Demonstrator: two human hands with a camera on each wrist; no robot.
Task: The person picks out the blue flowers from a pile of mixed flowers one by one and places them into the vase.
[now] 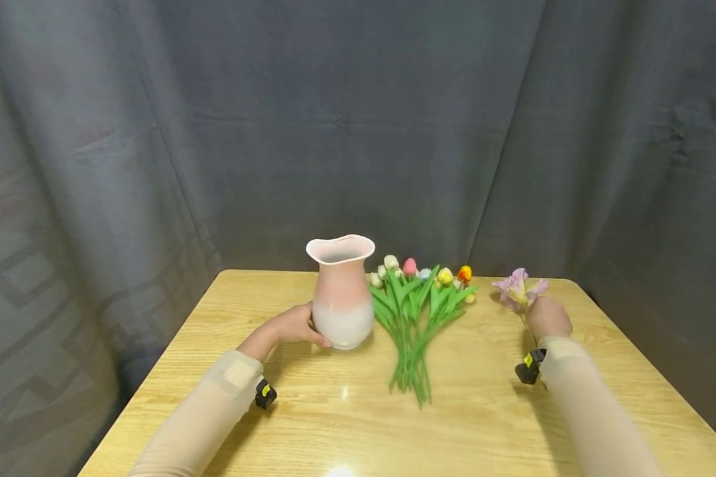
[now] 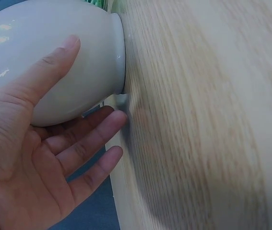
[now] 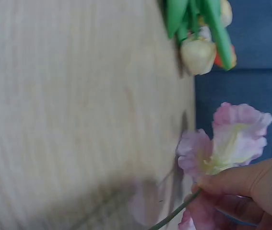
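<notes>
A pink-and-white vase (image 1: pixel 343 298) with a wavy rim stands upright left of the tulips. My left hand (image 1: pixel 296 324) holds its lower left side. In the left wrist view, the thumb lies along the white vase body (image 2: pixel 90 62), while some fingers pass behind it and are partly hidden. At the far right, my right hand (image 1: pixel 549 318) pinches the stem of a pink flower (image 1: pixel 518 289) just under the bloom. The right wrist view has the flower's ruffled petals (image 3: pixel 239 136) above the thumb and its green stem (image 3: pixel 176 213) running down from the fingers.
Artificial tulips (image 1: pixel 414 318) lie between the hands, blooms toward the back edge and green stems toward the front. Their blooms are white, pink, yellow and orange. Grey curtains (image 1: pixel 358 132) hang behind and beside the wooden table (image 1: pixel 310 411).
</notes>
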